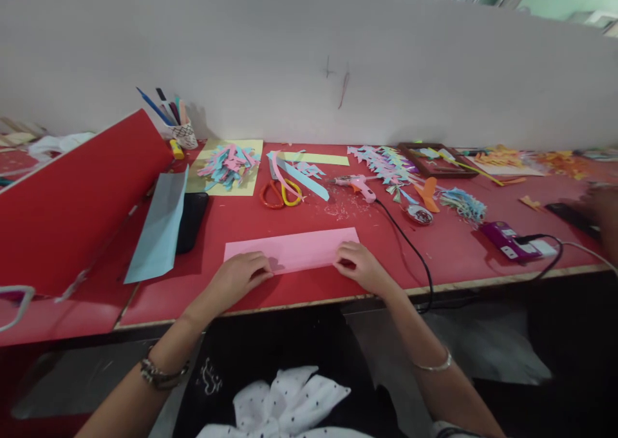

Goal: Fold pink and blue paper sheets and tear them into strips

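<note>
A long strip of pink paper (299,248) lies flat on the red table near its front edge. My left hand (244,275) is at the strip's lower left, thumb and fingers closed on its near edge. At the lower right, my right hand (358,267) pinches the same edge. Beyond the strip are scissors (273,194) with one red and one yellow handle, partly under curled paper strips. A pink glue gun (360,185) lies behind and to the right, its black cord running down to the table edge.
On the left stand a red board (87,206), blue paper (159,225) over a black phone (192,222), and a pen cup (184,132). Cut paper pieces (229,166) sit on a yellow sheet. A purple power strip (509,239) and another person's hand (606,212) are at right.
</note>
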A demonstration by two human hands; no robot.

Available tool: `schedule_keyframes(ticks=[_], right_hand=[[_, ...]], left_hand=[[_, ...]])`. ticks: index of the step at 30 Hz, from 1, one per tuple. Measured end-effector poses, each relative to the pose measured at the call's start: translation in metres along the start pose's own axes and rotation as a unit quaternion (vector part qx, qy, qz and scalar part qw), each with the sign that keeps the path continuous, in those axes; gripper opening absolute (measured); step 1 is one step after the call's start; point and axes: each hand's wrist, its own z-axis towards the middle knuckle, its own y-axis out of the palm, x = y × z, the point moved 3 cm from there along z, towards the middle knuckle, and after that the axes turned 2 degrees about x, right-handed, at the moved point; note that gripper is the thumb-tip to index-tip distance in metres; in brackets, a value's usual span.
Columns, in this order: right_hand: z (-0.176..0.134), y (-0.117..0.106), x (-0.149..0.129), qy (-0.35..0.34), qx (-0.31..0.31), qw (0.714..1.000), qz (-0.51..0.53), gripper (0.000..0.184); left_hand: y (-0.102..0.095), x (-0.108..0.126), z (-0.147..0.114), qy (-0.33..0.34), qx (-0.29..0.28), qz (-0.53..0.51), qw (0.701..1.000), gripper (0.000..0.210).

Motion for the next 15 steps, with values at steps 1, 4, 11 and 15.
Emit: schedule_keyframes(ticks=[1, 4, 11, 15], right_hand=[[-0.005, -0.006, 0.006, 0.004, 0.002, 1.000, 0.016, 0.019], [-0.019, -0.021, 0.021, 0.035, 0.019, 0.999, 0.033, 0.017], [-0.037, -0.038, 0.036, 0.090, 0.051, 0.995, 0.014, 0.020], [-0.037, -0.038, 0.035, 0.087, 0.052, 0.995, -0.025, 0.020]], left_hand=[[-0.001, 0.000, 0.001, -0.001, -0.003, -0.007, 1.000, 0.022], [-0.001, 0.000, 0.001, -0.005, -0.008, -0.026, 1.000, 0.025], [-0.007, -0.016, -0.015, -0.035, 0.013, -0.071, 0.997, 0.031], [-0.016, -0.031, -0.035, -0.062, 0.040, -0.080, 0.994, 0.035]])
